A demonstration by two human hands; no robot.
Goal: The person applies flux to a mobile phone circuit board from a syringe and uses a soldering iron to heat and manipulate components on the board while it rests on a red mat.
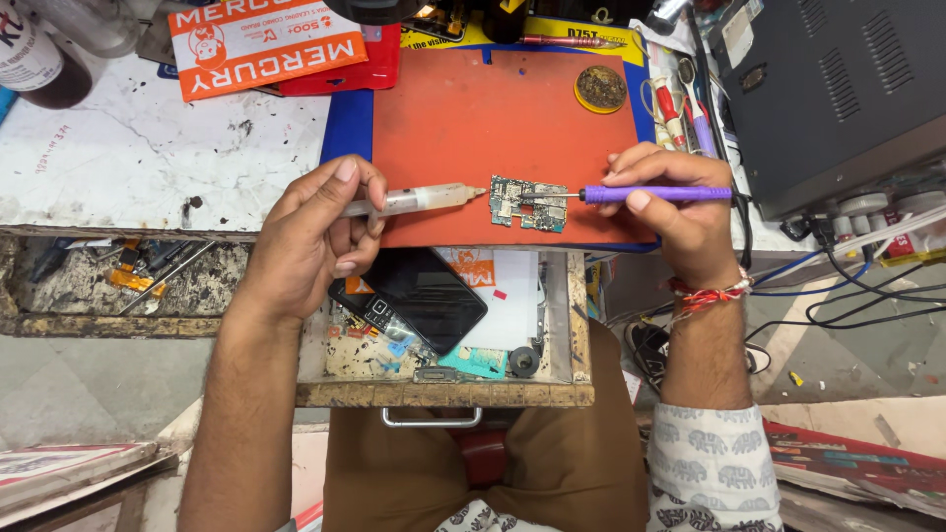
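Note:
A small green circuit board (528,204) lies near the front edge of an orange work mat (493,108). My left hand (315,236) grips a clear syringe (419,200) whose tip points at the board's left edge. My right hand (675,197) holds a purple-handled soldering iron (655,194), its thin metal tip resting on the board from the right. A red and white thread is tied around my right wrist.
An open wooden drawer (443,394) below the mat holds a black phone (424,296) and small parts. A round brass tip cleaner (600,88) sits at the mat's back right. A dark metal box (828,89) stands to the right, cables beneath it.

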